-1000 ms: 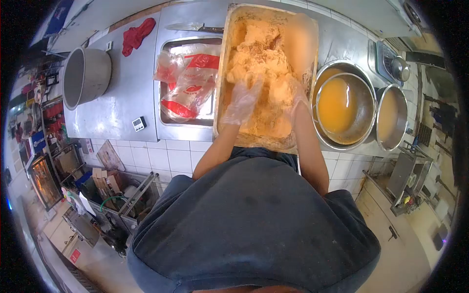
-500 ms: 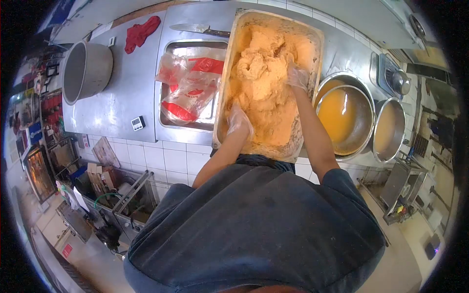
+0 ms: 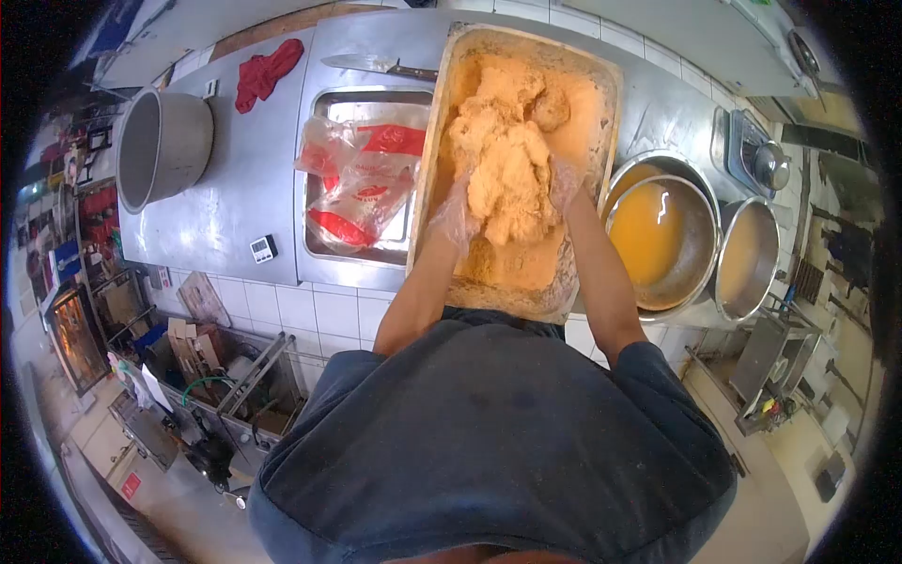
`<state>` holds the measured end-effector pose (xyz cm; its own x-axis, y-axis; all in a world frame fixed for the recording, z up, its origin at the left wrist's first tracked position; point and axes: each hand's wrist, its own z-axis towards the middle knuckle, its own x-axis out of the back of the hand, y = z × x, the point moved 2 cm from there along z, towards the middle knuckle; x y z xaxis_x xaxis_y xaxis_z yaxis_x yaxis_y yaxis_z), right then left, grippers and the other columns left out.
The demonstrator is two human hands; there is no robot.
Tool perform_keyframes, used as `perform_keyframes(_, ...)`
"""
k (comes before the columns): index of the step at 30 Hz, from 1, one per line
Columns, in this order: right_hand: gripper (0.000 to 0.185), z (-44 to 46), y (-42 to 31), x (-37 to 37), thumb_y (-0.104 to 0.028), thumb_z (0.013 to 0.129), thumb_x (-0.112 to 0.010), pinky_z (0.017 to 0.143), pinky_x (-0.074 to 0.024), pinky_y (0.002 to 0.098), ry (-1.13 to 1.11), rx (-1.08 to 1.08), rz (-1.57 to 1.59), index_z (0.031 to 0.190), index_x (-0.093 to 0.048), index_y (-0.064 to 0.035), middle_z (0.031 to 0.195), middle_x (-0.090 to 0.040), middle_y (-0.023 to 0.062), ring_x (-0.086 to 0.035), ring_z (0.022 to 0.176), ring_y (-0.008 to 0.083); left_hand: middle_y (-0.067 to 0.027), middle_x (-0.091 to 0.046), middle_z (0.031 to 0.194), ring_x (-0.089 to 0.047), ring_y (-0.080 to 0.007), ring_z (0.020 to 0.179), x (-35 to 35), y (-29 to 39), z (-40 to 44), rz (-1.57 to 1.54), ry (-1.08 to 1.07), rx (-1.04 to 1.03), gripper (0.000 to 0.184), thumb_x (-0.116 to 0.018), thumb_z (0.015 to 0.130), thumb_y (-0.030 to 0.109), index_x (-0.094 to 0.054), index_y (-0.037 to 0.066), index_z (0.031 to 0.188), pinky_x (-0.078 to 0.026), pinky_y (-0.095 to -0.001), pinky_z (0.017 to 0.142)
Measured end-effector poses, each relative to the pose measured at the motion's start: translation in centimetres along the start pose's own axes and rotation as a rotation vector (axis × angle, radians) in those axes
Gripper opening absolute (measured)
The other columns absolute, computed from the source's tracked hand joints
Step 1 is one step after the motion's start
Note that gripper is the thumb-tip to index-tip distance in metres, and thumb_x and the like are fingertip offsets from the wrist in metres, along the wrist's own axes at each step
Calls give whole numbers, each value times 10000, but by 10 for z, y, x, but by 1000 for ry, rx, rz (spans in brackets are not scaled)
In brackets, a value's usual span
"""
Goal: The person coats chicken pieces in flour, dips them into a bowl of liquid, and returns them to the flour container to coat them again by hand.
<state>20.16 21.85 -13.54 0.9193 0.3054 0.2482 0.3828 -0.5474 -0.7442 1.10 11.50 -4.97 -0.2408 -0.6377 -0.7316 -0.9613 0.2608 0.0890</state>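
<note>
A long, deep tray [image 3: 440, 132] with a crusted rim holds orange breading flour [image 3: 512, 265] and a heap of lumpy breaded pieces [image 3: 512, 179], which look like coated chicken. My left hand [image 3: 455, 222], in a clear plastic glove, cups the near left side of the heap. On the opposite side, my right hand [image 3: 566, 188], gloved the same way, presses against the pieces. Between them the heap is gathered up and bulges above the flour. Fingertips of both hands are partly hidden by the coating and the pieces.
Left of the tray, plastic bags [image 3: 366, 179] with red print lie in a metal pan [image 3: 315, 240]. A knife [image 3: 381, 66] lies behind it. Farther left are a timer [image 3: 263, 249], red cloth [image 3: 268, 75] and large pot [image 3: 164, 150]. Bowls of yellow liquid [image 3: 648, 230] and pale liquid [image 3: 745, 249] stand right.
Both hands have come inward around the breaded pieces; the right has moved down and left, the left slightly up. The heap is drawn nearer to me and raised between them.
</note>
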Motion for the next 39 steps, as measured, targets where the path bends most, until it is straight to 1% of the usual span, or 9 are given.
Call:
perform_keyframes(9,412,-68,44,23,-293,950,-514,857,-503,452,60,229,-554,1269,-607,-48,1102,-696,138,-648,1017,328,-113,-681,1060,-646,-246,896,6,16,-11,1554,318,-390,519,-556,985,425,-591,-45,1202,-541,-381,796)
perform_keyframes(14,432,-116,-74,46,-151,946,-519,757,-527,425,-79,-64,-597,1377,-526,-117,1027,-689,113,-643,911,292,-138,-657,1145,-597,-204,1005,3,4,-60,740,513,-202,459,-682,922,264,-581,-72,1220,-497,-348,858)
perform_keyframes(16,430,-104,-100,50,-152,958,-526,725,-533,387,17,443,-1072,1388,-517,-138,997,-685,116,-646,856,258,-130,-670,1088,-594,-198,960,13,0,-57,619,644,-179,441,-708,902,249,-601,-79,1177,-498,-351,831)
perform_keyframes(19,577,-18,-119,25,-395,922,-620,873,-520,423,125,877,-953,1397,-511,-86,1188,-631,198,-635,988,336,-101,-684,977,-589,-188,861,-11,14,-44,1160,798,-78,423,-760,862,240,-632,-89,1094,-507,-354,753)
perform_keyframes(22,624,50,-139,-17,-474,929,-602,886,-522,455,134,1263,-971,1391,-501,-67,1208,-636,204,-646,996,369,-32,-538,716,-442,-199,603,28,-6,0,1064,581,-362,364,-741,874,293,-662,-17,1046,-453,-423,600)
perform_keyframes(28,495,162,-126,-68,-461,953,-555,800,-512,484,-31,1154,-1136,1196,-566,-30,992,-667,190,-658,795,353,-108,-618,988,-586,-220,823,22,-1,35,742,401,-693,569,-717,895,390,-580,20,1306,-492,-438,761)
perform_keyframes(32,417,135,-174,-69,-401,952,-597,724,-497,444,-440,690,-1500,912,-643,12,862,-648,186,-610,778,312,-165,-570,1356,-613,-261,1131,-2,23,25,456,331,-161,610,-548,990,449,-479,34,1431,-520,-424,931)
perform_keyframes(36,389,190,-131,-39,-365,1013,-519,790,-501,372,-473,-21,-525,1011,-667,-6,968,-694,90,-625,877,218,-163,-539,1389,-577,-304,1226,1,28,89,-58,-66,-230,568,-480,1012,435,-478,29,1408,-490,-424,1049)
perform_keyframes(39,439,175,-116,-18,-407,1033,-482,899,-498,345,-411,44,-426,1206,-649,-40,1150,-681,48,-625,1030,202,-170,-535,1397,-570,-319,1239,-11,34,100,-91,-232,-272,524,-477,1021,378,-465,33,1415,-494,-451,1055)
